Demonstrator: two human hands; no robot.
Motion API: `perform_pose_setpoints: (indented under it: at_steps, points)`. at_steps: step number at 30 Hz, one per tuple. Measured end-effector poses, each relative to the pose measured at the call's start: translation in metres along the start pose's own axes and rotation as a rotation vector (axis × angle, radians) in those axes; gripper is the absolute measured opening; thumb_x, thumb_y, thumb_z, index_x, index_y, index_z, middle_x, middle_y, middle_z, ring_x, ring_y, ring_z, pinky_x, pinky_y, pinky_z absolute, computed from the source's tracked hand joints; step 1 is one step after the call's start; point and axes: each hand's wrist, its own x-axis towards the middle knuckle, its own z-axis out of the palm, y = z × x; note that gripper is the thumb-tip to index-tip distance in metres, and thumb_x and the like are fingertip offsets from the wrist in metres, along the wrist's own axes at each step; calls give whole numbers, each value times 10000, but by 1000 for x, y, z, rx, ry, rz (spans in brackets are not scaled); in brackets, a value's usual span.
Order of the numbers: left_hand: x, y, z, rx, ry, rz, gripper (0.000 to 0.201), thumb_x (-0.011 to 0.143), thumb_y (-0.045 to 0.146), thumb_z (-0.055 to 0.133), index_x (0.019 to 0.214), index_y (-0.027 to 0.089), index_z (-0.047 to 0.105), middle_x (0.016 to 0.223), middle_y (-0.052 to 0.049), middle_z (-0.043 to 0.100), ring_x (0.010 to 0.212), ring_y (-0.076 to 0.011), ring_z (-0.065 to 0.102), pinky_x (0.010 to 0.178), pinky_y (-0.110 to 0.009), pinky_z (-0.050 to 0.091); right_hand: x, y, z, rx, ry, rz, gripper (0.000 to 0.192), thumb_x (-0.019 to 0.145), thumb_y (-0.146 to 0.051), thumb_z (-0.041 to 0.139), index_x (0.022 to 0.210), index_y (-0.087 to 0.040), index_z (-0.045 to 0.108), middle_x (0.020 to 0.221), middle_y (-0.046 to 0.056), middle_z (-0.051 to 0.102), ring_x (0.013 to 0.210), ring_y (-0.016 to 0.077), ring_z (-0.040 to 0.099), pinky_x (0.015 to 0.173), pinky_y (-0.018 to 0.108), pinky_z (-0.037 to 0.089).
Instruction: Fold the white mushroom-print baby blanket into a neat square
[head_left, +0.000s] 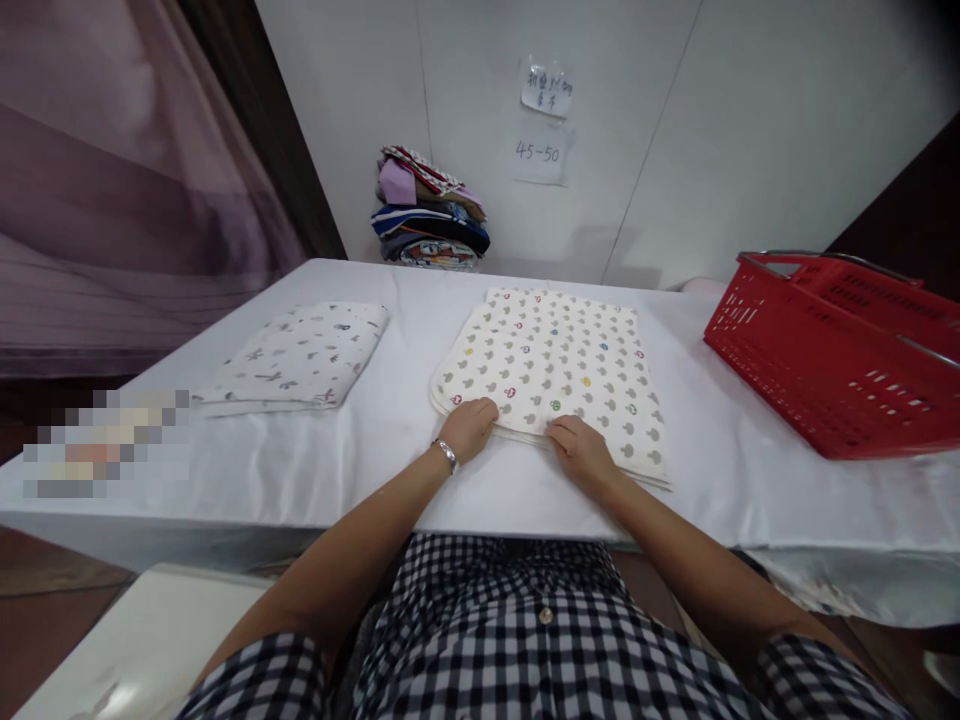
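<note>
A cream cloth (555, 360) printed with grey and coloured mushroom shapes lies folded in layers on the white-covered table. My left hand (469, 428), with a silver bracelet at the wrist, grips its near edge, fingers on top and thumb hidden. A short way to the right, my right hand (581, 450) pinches the same near edge. Between the two hands the layered edge runs roughly straight. Left of it rests another folded white cloth (300, 355) with small grey and brown prints, touched by neither hand.
A red plastic basket (840, 350) with metal handles stands on the right of the table (420, 490). Behind the far edge, a stack of folded fabrics (431, 215) is against the wall. Paper notes (541, 150) hang there. A blurred patch covers something at the left.
</note>
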Motion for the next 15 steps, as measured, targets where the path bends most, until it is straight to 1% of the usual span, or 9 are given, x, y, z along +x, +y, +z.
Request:
perform_pose_setpoints:
  at_steps: [3,7,11,15]
  points:
    - [-2,0,1,47,-17,53,134,840,95,427,839,166,540,945,-50,601,806,-154,536,701,-299,401,0,1,2,11,-20,-34,218,856,-117,442,861,-193,646,935,68,631,876,182,554,744,289,463]
    - [-6,-1,3,91,-19,118,163,833,88,450,839,178,587,995,-37,608,844,-159,535,724,-302,399,-1,1,5,47,-9,-7,205,850,-117,450,879,-193,638,951,77,622,887,186,550,755,300,469]
    - [-8,-2,4,95,8,127,167,859,146,456,903,191,611,997,-31,613,861,-161,535,743,-308,399,-3,-1,8,80,2,-11,192,838,-114,460,889,-189,630,941,83,619,888,195,550,765,320,475]
    - [-8,-3,3,92,29,151,170,880,191,442,841,189,608,973,-33,611,853,-152,531,746,-301,395,-5,-1,8,140,60,9,202,838,-112,453,920,-192,619,940,79,617,884,192,552,765,325,484]
